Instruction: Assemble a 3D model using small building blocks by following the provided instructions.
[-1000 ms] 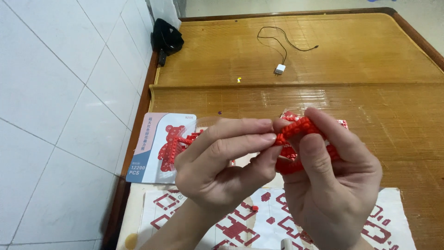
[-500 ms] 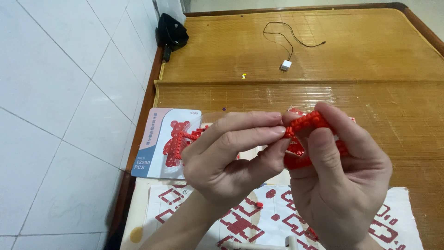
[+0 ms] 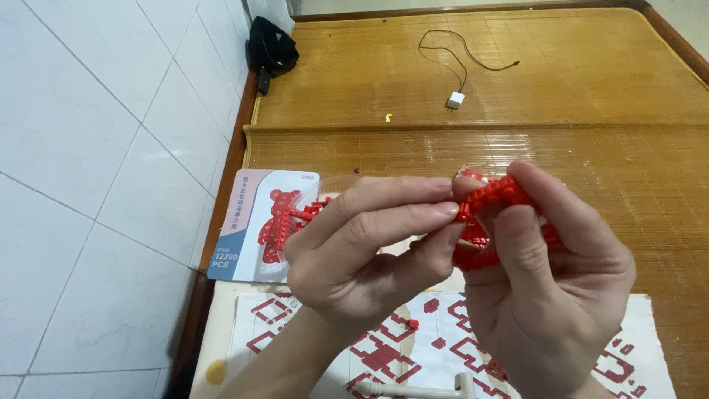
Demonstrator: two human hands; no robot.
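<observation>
This looks like a room in a home, likely a bedroom. A wide bed (image 3: 591,89) with a wooden frame carries a woven bamboo mat (image 3: 517,148) and stands against a white tiled wall (image 3: 96,148). A charger cable (image 3: 458,74) and a black bag (image 3: 271,46) lie about casually.

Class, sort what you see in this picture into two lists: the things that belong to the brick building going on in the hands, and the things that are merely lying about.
Belonging to the work:
left hand
right hand
red brick piece
instruction sheet
bear picture card
loose red brick

Lying about:
black bag
white plug with cable
bamboo mat
</observation>
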